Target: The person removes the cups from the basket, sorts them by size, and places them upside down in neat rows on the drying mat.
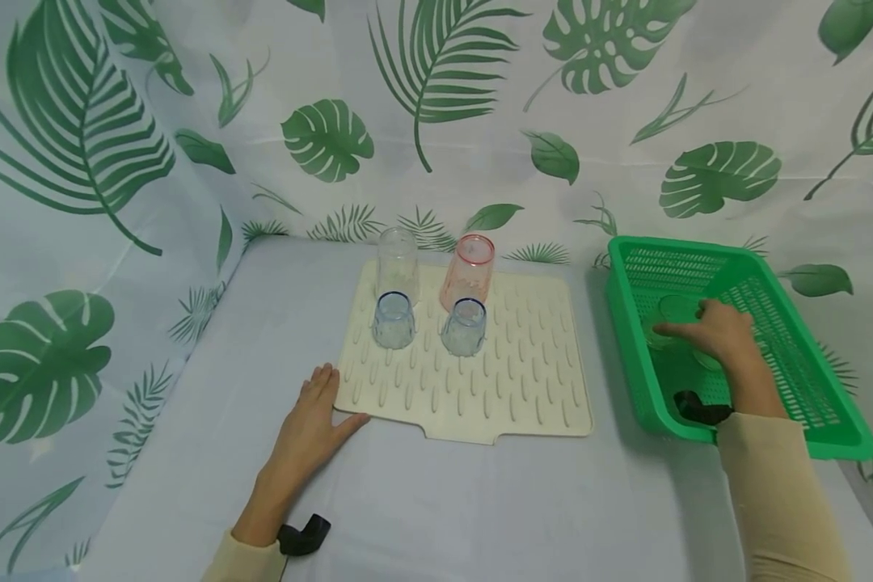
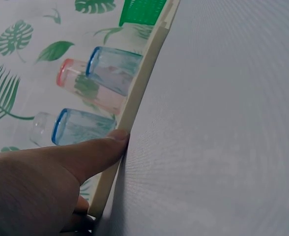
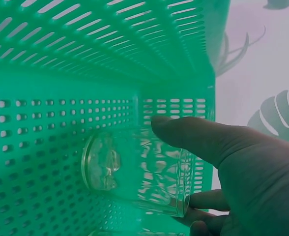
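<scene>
My left hand (image 1: 311, 428) rests at the near left corner of a cream drying mat (image 1: 524, 396), its fingers along the left edge and its thumb (image 2: 100, 153) against the front edge. On the mat stand two small blue-rimmed glasses (image 1: 394, 323) (image 1: 465, 330), with a tall clear glass (image 1: 398, 267) and a red-rimmed pinkish glass (image 1: 469, 271) behind them. My right hand (image 1: 727, 333) reaches inside a green plastic basket (image 1: 629, 356). There it holds a clear patterned glass (image 3: 134, 172), thumb on one side and fingers on the other.
More clear glass (image 1: 707, 360) lies in the basket, partly hidden by my right hand. The basket's raised, slotted walls surround that hand. A leaf-patterned sheet (image 1: 480, 186) hangs behind the white table surface (image 1: 480, 517).
</scene>
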`<state>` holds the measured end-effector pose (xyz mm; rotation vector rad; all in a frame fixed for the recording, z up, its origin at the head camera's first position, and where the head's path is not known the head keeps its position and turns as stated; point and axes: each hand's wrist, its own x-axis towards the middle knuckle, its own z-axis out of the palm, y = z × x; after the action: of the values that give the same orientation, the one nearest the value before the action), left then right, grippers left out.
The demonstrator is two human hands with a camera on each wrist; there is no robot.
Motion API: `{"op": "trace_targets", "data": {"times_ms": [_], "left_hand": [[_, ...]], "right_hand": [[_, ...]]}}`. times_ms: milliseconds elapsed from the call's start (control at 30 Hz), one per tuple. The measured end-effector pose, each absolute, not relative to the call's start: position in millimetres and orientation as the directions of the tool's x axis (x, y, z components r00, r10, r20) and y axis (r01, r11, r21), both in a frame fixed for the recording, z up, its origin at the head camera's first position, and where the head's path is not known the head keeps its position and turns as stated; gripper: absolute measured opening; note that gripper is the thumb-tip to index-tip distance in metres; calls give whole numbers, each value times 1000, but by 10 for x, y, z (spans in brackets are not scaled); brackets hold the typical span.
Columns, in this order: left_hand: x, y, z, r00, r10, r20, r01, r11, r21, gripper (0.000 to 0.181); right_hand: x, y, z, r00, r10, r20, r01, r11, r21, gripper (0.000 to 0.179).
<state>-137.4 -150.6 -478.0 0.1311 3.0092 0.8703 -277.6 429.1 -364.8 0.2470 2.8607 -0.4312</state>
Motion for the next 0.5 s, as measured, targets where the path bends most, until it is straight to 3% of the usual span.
{"op": "trace_targets", "data": {"times_ms": [267,500], "left_hand": [[-1388,-1513,-4783,-995,92,34,96,837,539,94],[-1363,-1492,-4769,-995,93,40,100,834,543,93]], "right_hand": [[-2778,4294,-3638,-965,149,-216,215,922,-322,106],[-2731,4265,-3550,-981,181,-67,193,898,-396,97]]}}
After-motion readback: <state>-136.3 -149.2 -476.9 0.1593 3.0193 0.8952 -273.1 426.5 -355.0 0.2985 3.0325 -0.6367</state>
